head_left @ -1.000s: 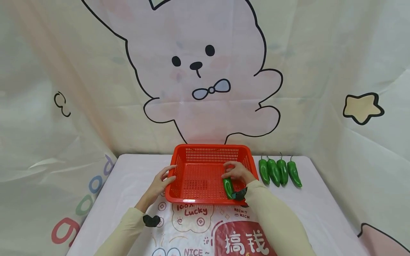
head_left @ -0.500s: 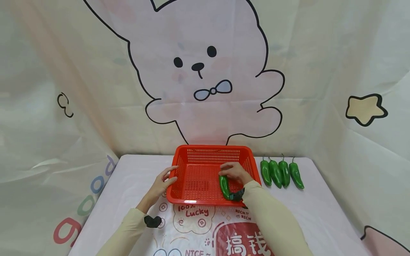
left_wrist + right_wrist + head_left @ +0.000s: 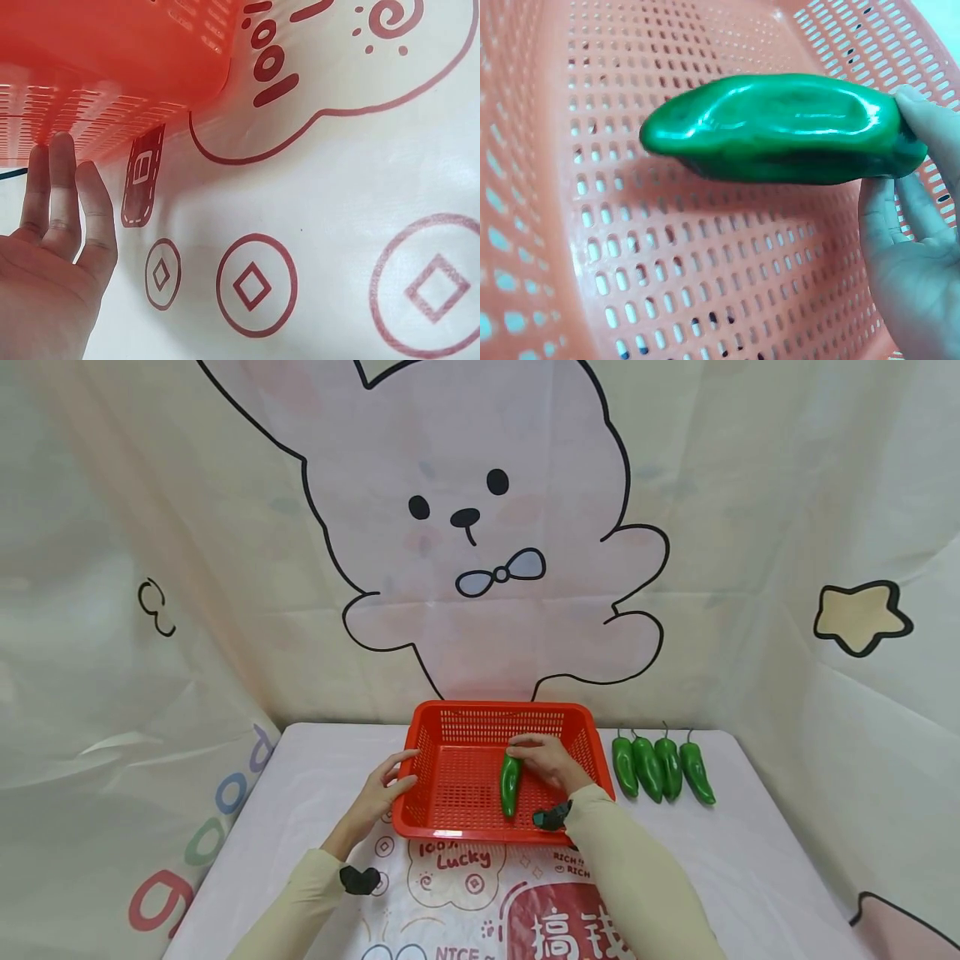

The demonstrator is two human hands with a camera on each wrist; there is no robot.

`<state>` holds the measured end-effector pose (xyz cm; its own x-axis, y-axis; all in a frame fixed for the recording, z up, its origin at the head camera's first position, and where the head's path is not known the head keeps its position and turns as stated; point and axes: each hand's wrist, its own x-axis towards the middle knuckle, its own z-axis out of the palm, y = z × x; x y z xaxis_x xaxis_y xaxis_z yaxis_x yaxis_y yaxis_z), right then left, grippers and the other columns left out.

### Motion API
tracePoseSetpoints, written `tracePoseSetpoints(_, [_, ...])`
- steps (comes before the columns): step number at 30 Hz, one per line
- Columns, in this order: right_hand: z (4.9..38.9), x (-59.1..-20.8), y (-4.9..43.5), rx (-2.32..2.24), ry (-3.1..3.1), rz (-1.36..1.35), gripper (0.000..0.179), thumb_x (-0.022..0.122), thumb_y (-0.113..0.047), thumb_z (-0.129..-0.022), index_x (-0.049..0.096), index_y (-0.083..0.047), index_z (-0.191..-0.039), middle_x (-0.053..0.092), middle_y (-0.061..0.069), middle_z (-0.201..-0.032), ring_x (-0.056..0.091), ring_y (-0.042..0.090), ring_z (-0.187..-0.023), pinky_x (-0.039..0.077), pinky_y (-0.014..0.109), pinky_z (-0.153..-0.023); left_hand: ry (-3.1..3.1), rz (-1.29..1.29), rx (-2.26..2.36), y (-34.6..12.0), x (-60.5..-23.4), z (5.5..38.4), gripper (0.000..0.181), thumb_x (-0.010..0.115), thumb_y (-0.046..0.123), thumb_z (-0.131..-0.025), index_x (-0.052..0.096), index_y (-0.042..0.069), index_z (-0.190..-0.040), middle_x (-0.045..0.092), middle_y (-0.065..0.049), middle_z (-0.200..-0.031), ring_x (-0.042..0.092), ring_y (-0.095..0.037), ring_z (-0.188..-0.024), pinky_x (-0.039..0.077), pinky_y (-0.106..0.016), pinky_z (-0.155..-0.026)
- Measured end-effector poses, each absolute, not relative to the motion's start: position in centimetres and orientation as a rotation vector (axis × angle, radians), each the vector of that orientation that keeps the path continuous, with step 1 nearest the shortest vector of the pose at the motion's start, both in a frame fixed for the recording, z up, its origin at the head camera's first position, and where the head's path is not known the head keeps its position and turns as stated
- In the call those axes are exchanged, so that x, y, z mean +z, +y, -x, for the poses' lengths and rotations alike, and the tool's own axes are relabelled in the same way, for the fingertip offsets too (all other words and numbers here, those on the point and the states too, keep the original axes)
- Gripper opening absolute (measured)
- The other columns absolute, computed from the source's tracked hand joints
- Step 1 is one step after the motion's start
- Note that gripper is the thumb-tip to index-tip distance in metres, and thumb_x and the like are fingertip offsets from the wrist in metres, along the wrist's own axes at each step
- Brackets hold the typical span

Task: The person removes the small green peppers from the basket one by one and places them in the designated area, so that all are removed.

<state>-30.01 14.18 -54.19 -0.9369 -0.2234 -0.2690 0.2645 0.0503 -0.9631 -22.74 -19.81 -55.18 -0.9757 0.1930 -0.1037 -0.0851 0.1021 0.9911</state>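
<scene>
My right hand (image 3: 549, 760) pinches a glossy green chili pepper (image 3: 510, 787) near its stem end, over the inside of a red plastic basket (image 3: 459, 781). Thumb and fingers of that right hand (image 3: 915, 255) lie on either side of the pepper's end in the right wrist view, and its tip points away above the slotted basket floor (image 3: 705, 247). The stem is hidden by the fingers. At the basket's left side, my left hand (image 3: 375, 793) rests with its fingers extended against the outer wall. In the left wrist view those fingertips (image 3: 63, 142) touch the slotted wall.
Several more green chili peppers (image 3: 663, 767) lie side by side, to the right of the basket. A printed white cloth (image 3: 465, 893) covers the table. Behind stands a fabric backdrop (image 3: 480, 635) with a cartoon animal, and further fabric hangs at both sides.
The right hand has moved left inside the basket with the pepper, which now hangs straighter and farther from the right wall. The left hand has stayed at the basket's side.
</scene>
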Motion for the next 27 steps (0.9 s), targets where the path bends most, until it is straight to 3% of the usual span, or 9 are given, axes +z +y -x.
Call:
tracePoseSetpoints(13, [30.9,-53.3,14.1,-2.098,1.887,-0.091,0.037,0.072,-0.012,-0.096,0.066,0.000,-0.130,0.060,0.014,-0.128,0.062,0.031,-0.113,0.057,0.049,-0.089,2.208,-0.127,1.945,-19.6,-55.1,22.7,0.050,0.060,0.012,-0.104,0.046,0.020,-0.151,0.043,-0.028,-0.147,0.056,-0.047,-0.119,0.059,-0.049,-0.081])
tracePoseSetpoints(21, [31.3,-52.3,14.2,-2.165,1.849,-0.005,0.030,0.068,-0.008,-0.099,0.065,0.003,-0.127,0.062,0.017,-0.122,0.067,0.030,-0.102,0.056,0.051,-0.089,2.191,-0.114,1.954,-19.7,-55.1,22.8,0.049,0.060,0.011,-0.104,0.048,0.020,-0.150,0.045,-0.028,-0.145,0.057,-0.048,-0.116,0.059,-0.051,-0.080])
tracePoseSetpoints(27, [31.5,-51.8,14.1,-2.178,1.797,0.000,0.037,0.067,-0.009,-0.099,0.061,0.005,-0.133,0.061,0.017,-0.121,0.069,0.028,-0.098,0.052,0.054,-0.094,2.191,-0.121,1.963,-19.9,-55.1,22.8,0.050,0.060,0.009,-0.103,0.046,0.018,-0.151,0.045,-0.028,-0.143,0.058,-0.048,-0.114,0.059,-0.051,-0.079])
